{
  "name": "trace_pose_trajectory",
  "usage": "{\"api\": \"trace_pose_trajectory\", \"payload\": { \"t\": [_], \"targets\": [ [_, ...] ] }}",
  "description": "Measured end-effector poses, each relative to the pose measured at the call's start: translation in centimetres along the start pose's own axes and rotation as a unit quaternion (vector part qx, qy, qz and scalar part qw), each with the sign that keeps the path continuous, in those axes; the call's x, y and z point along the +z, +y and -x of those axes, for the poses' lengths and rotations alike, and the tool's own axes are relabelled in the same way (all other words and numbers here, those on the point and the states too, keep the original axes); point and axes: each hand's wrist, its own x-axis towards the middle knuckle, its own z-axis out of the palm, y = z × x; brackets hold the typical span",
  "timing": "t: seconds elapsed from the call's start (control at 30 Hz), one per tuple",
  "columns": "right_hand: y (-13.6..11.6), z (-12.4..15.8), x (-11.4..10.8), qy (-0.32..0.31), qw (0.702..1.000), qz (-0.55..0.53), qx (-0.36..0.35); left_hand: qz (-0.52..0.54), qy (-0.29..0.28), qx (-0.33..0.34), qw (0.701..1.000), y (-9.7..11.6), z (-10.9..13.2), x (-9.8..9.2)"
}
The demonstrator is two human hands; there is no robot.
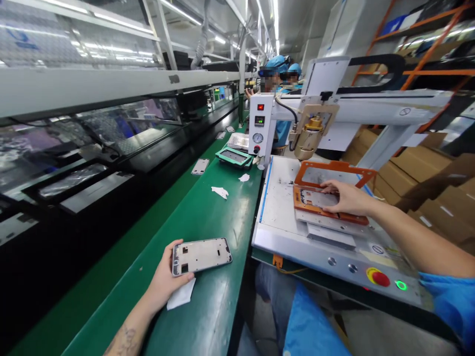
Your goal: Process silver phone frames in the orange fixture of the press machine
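Note:
My left hand (168,272) grips one end of a phone frame (204,254), thumb along its near edge and fingers behind it. This frame is a pale plate with a dark rim and small cut-outs, held over the green bench. Beneath it lies a white piece of paper (181,295). My right hand (345,197) reaches into an orange fixture (349,217) on the machine bed, thumb and fingers spanning a second phone frame (315,198) that lies in it. The fixture's orange lid (336,168) stands raised behind.
The white desktop machine (282,212) carries a brass-coloured head (308,136) above the fixture, and a red stop button (379,278) in front. Further along the green bench (208,306) are paper scraps (220,192), another phone frame (200,166) and a green tray (233,157). Co-workers (276,69) sit beyond.

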Motion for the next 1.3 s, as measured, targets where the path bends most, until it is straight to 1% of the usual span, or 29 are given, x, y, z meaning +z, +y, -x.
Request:
{"api": "trace_pose_trajectory", "payload": {
  "t": [0.1, 0.17, 0.2, 0.23, 0.27, 0.3, 0.33, 0.37, 0.4, 0.43, 0.5, 0.57, 0.63, 0.7, 0.73, 0.8, 0.83, 0.9, 0.97, 1.03, 1.1, 1.2, 1.27, 1.3],
  "targets": [
    [0.8, 0.1, -1.3, 0.058, 0.998, -0.009, 0.005, 0.011, -0.003, -0.001, 1.000, 0.5, 0.2, 0.3],
    [0.1, 0.4, -2.5, 0.114, 0.993, 0.001, 0.010, 0.017, -0.008, -0.003, 1.000, 0.8, 0.2, 0.5],
    [-1.0, 0.5, -2.8, 0.132, 0.991, 0.006, 0.000, 0.021, -0.013, -0.005, 1.000, 0.9, 0.2, 0.5],
    [-2.7, 0.6, -2.7, 0.137, 0.990, 0.009, -0.022, 0.024, -0.017, -0.007, 1.000, 1.0, 0.1, 0.6],
    [-4.8, 0.5, -2.2, 0.124, 0.991, 0.010, -0.054, 0.027, -0.022, -0.009, 0.999, 1.0, 0.1, 0.6],
    [-7.5, 0.2, -1.2, 0.097, 0.991, 0.010, -0.093, 0.030, -0.026, -0.011, 0.999, 1.1, 0.1, 0.7],
    [-10.4, -0.3, 0.3, 0.058, 0.989, 0.006, -0.133, 0.029, -0.027, -0.012, 0.999, 1.1, 0.0, 0.7],
    [-13.6, -1.0, 2.2, 0.013, 0.986, 0.009, -0.165, 0.025, -0.027, -0.011, 0.999, 1.2, 0.0, 0.7],
    [-16.7, -1.9, 4.3, -0.016, 0.981, 0.021, -0.190, 0.019, -0.026, -0.008, 0.999, 1.3, 0.0, 0.7],
    [-19.7, -3.0, 6.6, -0.037, 0.977, 0.029, -0.208, 0.013, -0.026, -0.005, 1.000, 1.4, 0.0, 0.7],
    [-24.7, -5.6, 11.0, -0.054, 0.973, 0.032, -0.223, 0.005, -0.029, 0.002, 1.000, 1.6, 0.1, 0.8],
    [-28.2, -8.1, 14.4, -0.062, 0.974, 0.031, -0.217, 0.003, -0.035, 0.003, 0.999, 1.6, 0.2, 0.8],
    [-30.4, -9.8, 16.6, -0.072, 0.974, 0.036, -0.210, 0.002, -0.034, 0.005, 0.999, 1.6, 0.3, 0.9],
    [-31.5, -10.1, 17.7, -0.072, 0.976, 0.036, -0.203, 0.011, -0.033, 0.012, 0.999, 1.4, 0.2, 0.9],
    [-31.9, -9.7, 17.9, -0.060, 0.978, 0.021, -0.200, 0.023, -0.035, 0.015, 0.999, 1.2, 0.2, 1.0],
    [-32.5, -7.6, 18.2, -0.045, 0.974, -0.046, -0.217, 0.048, -0.045, 0.017, 0.998, 1.0, 0.1, 1.0],
    [-32.8, -6.2, 18.3, -0.055, 0.966, -0.087, -0.237, 0.057, -0.049, 0.016, 0.997, 0.9, 0.0, 1.0],
    [-33.3, -3.3, 18.5, -0.105, 0.942, -0.144, -0.284, 0.058, -0.057, 0.015, 0.997, 0.8, -0.1, 0.9],
    [-33.7, -1.0, 18.9, -0.148, 0.930, -0.149, -0.303, 0.047, -0.060, 0.018, 0.997, 0.7, -0.1, 0.8],
    [-34.0, 0.3, 19.3, -0.144, 0.936, -0.133, -0.293, 0.037, -0.058, 0.022, 0.997, 0.6, -0.1, 0.8],
    [-34.3, 0.8, 19.5, -0.132, 0.944, -0.120, -0.279, 0.036, -0.060, 0.026, 0.997, 0.6, 0.1, 0.8],
    [-34.2, 1.1, 18.9, -0.138, 0.950, -0.094, -0.264, 0.024, -0.093, 0.030, 0.995, 0.6, 0.4, 1.0],
    [-33.0, 1.7, 17.4, -0.147, 0.952, -0.084, -0.256, -0.001, -0.119, 0.035, 0.992, 0.6, 0.6, 1.1],
    [-31.8, 2.1, 16.2, -0.148, 0.953, -0.086, -0.250, -0.014, -0.128, 0.040, 0.991, 0.6, 0.7, 1.1]
  ]
}}
